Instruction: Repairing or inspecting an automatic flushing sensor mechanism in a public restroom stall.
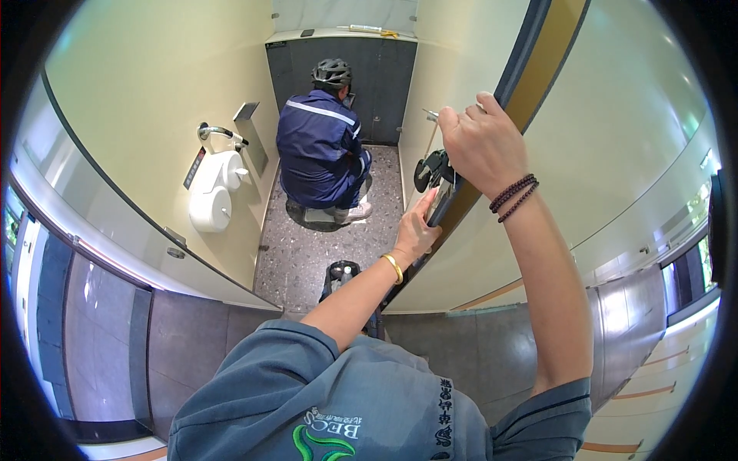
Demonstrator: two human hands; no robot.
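My right hand [486,146] is raised beside the edge of a tall pale door panel [615,138], its fingers closed. A thin metal-tipped tool [431,114] pokes out on the left side of that fist; the rest of it is hidden in the hand. Just below hangs a black door fitting [432,170], fixed by the panel's dark edge. My left hand [417,229] presses on the lower part of this fitting, fingers curled against the door edge. What lies under those fingers is partly covered.
A person [319,150] in a dark blue work suit and helmet squats inside the stall. White paper dispensers [213,192] and a grab bar [223,134] are on the left wall. An open black bag [342,275] stands below my left forearm. A caulk-like tube [365,29] lies on the back ledge.
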